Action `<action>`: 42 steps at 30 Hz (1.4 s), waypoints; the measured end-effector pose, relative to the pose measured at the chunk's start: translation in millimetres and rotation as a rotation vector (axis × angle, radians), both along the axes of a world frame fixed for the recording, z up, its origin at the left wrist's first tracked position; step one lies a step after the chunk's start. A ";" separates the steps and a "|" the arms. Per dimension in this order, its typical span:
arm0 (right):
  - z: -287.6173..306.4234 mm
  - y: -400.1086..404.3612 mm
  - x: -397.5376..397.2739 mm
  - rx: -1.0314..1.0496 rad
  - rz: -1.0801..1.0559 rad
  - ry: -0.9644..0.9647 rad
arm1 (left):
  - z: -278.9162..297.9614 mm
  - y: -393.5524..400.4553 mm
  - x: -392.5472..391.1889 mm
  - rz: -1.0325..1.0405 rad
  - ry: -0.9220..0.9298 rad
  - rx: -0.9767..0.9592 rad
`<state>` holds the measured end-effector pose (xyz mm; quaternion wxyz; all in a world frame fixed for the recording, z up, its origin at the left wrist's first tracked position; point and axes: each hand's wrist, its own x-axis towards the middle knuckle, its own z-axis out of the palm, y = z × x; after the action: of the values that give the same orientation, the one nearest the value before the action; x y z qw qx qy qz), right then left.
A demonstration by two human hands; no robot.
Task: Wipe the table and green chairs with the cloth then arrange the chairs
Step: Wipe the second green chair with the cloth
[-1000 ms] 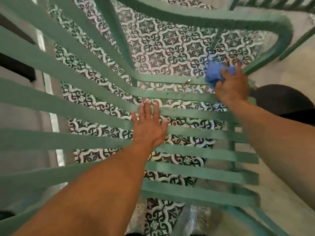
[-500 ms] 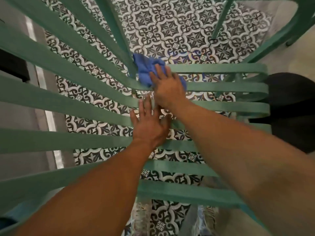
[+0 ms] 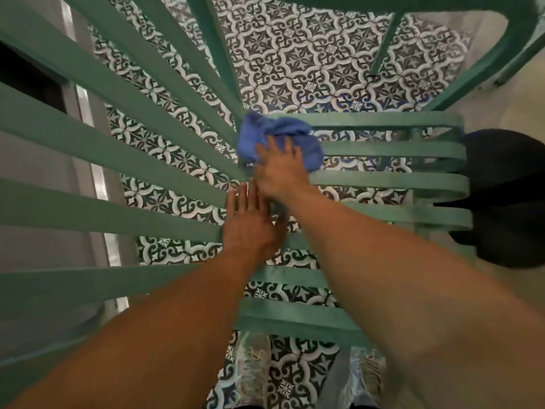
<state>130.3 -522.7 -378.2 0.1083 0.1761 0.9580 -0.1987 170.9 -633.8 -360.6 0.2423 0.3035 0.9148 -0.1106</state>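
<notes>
Single head-worn wide-angle view, looks forward and steeply down from above the person's own arms. Very close to the green chair point(image 3: 383, 184): slats fill the frame from the left edge to the right, bent by lens distortion. Both forearms enter from the bottom edge, left hand point(image 3: 250, 222) and right hand point(image 3: 280, 169) near frame centre. Patterned tile floor point(image 3: 309, 63) is seen through the slats, straight below. Shoes point(image 3: 253, 370) show at the bottom edge, so the camera sits nearly over the feet. No second view, nothing shared.
</notes>
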 end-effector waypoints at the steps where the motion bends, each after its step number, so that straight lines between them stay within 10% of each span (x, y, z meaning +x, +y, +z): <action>1: 3.3 -30.1 -16.7 -0.059 0.003 0.005 | 2.4 -4.8 4.4 -0.069 0.001 -0.077; 6: -2.1 8.0 21.0 0.138 0.150 -0.011 | -11.8 -10.7 5.6 0.042 -0.030 0.011; 14: 32.1 188.1 177.1 0.288 -0.429 -0.168 | -15.4 -13.8 5.0 0.036 -0.063 0.075; 22: 8.7 -49.1 20.5 -0.043 0.140 -0.035 | -19.4 -16.5 4.5 -0.152 -0.009 -0.042; 33: 30.4 155.2 231.0 0.337 -0.352 -0.298 | -9.7 -31.7 -3.8 -0.063 -0.136 0.135; 42: 7.8 -68.6 108.7 0.079 0.201 -0.162 | -1.8 -45.6 6.7 -0.111 -0.150 0.056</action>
<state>239.0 -591.2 -370.4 0.1977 0.0988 0.9660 -0.1339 177.6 -679.4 -362.4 0.2953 0.3678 0.8786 -0.0751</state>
